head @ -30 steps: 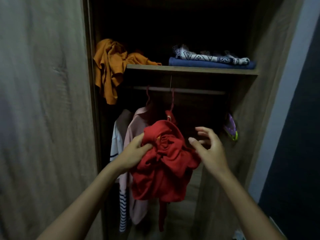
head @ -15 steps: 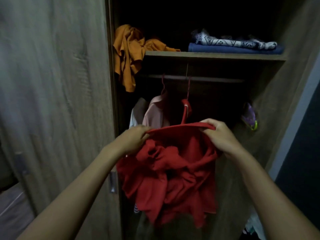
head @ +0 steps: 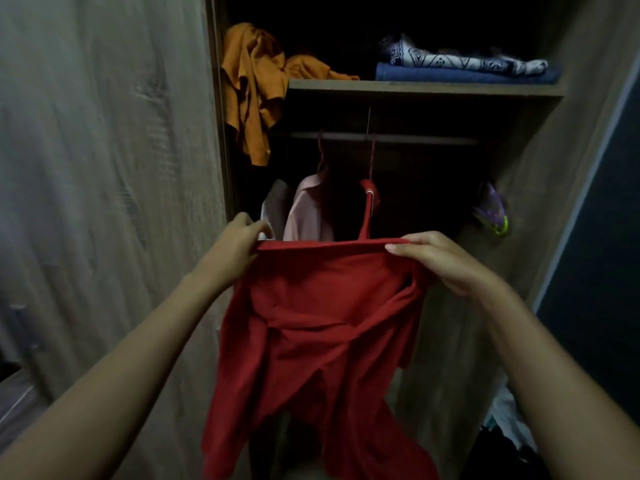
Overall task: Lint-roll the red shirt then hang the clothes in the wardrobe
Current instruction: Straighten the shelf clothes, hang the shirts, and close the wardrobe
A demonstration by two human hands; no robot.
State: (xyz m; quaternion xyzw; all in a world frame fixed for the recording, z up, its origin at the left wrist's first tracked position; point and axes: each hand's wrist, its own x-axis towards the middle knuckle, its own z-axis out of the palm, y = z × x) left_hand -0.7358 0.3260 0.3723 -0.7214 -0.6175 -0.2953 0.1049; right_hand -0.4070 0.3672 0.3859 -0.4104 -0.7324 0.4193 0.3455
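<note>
The red shirt (head: 318, 334) hangs spread in front of the open wardrobe, its top edge stretched level between my hands. My left hand (head: 235, 247) pinches the shirt's left top corner. My right hand (head: 440, 258) grips the right top corner, thumb on the fabric. A red hanger (head: 367, 206) rises from the shirt's top edge to the wardrobe rail (head: 398, 138). The lower part of the shirt drapes in folds.
A pink shirt (head: 308, 209) hangs on the rail to the left, with a white garment beside it. The shelf (head: 415, 87) above carries an orange cloth (head: 256, 88) and folded blue and patterned fabric (head: 460, 65). The wooden door (head: 104, 185) stands at left.
The bunched shirt has been pulled open: my right hand took hold of its top edge, and both hands spread apart, so the fabric now hangs flatter.
</note>
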